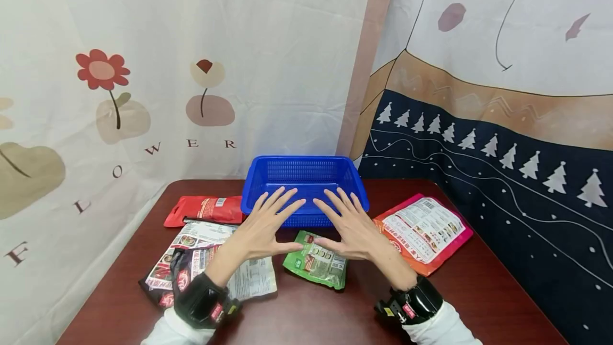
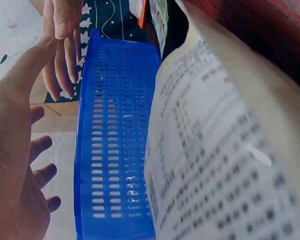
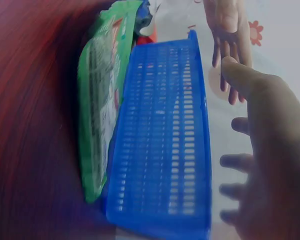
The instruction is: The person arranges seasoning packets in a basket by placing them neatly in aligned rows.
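Both hands hover with fingers spread in front of a blue plastic basket (image 1: 306,220) at the back of the table. Nothing is held by the left hand (image 1: 261,228), which is above the white printed side of a food pouch (image 1: 254,278). My right hand (image 1: 351,228) is likewise free, just above and beside a green pouch (image 1: 316,262). In the left wrist view the basket (image 2: 115,150) shows its slotted side, with the left hand (image 2: 15,150) apart from it. The right wrist view shows the right hand (image 3: 270,150) apart from the basket (image 3: 160,135) too.
A red pouch (image 1: 201,209) lies at the back left, touching or close to the basket. Overlapping dark and white pouches (image 1: 163,276) cover the left side. On the right lies a pink and orange pouch (image 1: 426,233) with a white label. Printed curtains stand behind the table (image 1: 306,318).
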A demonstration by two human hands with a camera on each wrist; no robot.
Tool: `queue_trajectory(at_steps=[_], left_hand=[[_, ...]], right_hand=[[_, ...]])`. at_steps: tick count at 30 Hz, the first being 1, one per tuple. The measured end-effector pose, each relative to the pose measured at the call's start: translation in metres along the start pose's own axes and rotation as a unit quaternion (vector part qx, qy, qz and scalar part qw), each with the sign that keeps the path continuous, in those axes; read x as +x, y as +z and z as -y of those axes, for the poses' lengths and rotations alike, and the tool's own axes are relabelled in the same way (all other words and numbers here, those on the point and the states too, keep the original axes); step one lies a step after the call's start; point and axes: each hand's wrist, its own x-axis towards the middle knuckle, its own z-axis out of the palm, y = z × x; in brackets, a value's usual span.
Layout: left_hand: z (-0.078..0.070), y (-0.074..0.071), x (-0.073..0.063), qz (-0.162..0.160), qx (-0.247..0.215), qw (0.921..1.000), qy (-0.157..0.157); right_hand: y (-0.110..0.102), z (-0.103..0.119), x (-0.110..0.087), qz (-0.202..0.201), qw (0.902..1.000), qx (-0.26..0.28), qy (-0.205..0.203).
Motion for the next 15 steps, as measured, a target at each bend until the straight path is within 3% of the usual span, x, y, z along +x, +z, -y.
queue_trajectory(at_steps=[8,15], left_hand=[[-0.011,0.007,0.014,0.008,-0.015,0.9997,0.015],[-0.029,0.015,0.038,0.019,-0.032,0.9988,0.030]], right_hand=[[-0.005,-0.014,-0.017,0.004,0.9998,-0.004,0.020],[-0.010,-0.029,-0.038,-0.011,0.9993,-0.012,0.033]])
